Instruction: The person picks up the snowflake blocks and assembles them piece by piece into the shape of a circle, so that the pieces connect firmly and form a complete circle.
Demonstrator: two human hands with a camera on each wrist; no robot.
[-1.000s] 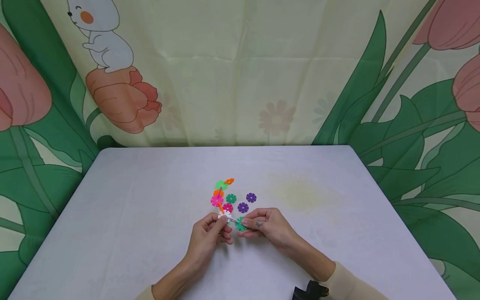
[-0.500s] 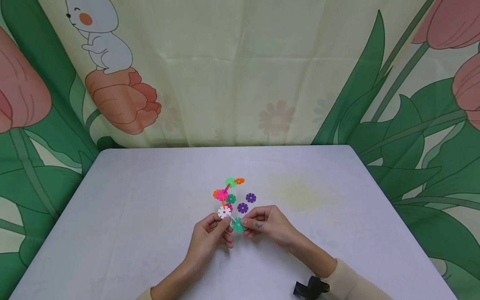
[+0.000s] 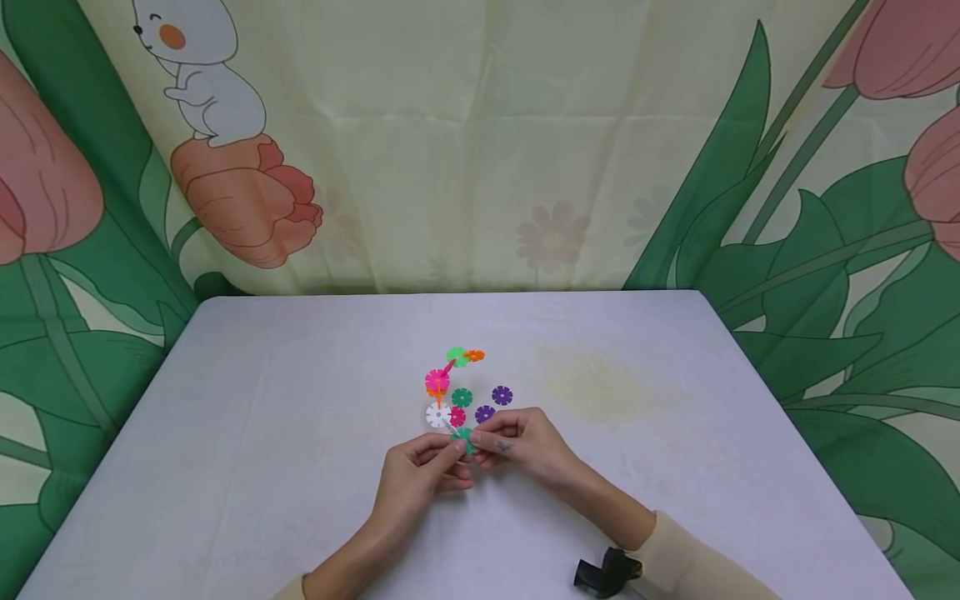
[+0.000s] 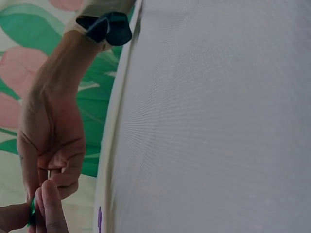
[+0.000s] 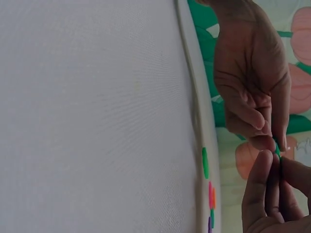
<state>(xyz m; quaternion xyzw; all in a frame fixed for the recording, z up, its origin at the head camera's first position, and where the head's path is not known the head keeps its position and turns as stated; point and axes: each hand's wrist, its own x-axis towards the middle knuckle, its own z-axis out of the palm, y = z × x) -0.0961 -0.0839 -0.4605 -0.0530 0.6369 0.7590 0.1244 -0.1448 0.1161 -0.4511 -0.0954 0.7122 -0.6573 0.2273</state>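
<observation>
Both hands meet at the front middle of the table on a green snowflake disc [image 3: 463, 437], slotted and flower-shaped. My left hand [image 3: 423, 462] pinches its left edge between thumb and fingers. From the other side, my right hand [image 3: 525, 443] pinches the same disc by its right edge. A linked chain of discs runs away from it: a white disc [image 3: 438, 415], an orange disc [image 3: 437, 389], a pink disc [image 3: 437, 379], a light green disc [image 3: 457, 357] and an orange end disc [image 3: 475, 355]. In the right wrist view the green disc [image 5: 277, 148] shows edge-on between the fingertips.
Loose on the white table [image 3: 300, 400] lie a dark green disc [image 3: 462, 397], a crimson disc [image 3: 457, 417] and two purple discs, one farther back [image 3: 502, 395], one nearer [image 3: 484, 414]. A black strap mount [image 3: 609, 572] is at the right sleeve. A printed curtain [image 3: 450, 167] hangs behind.
The hands have drawn closer together, the right one moving left with the green disc. My left fingers have passed from the white disc to the green one. The chain has swung and shifted away.
</observation>
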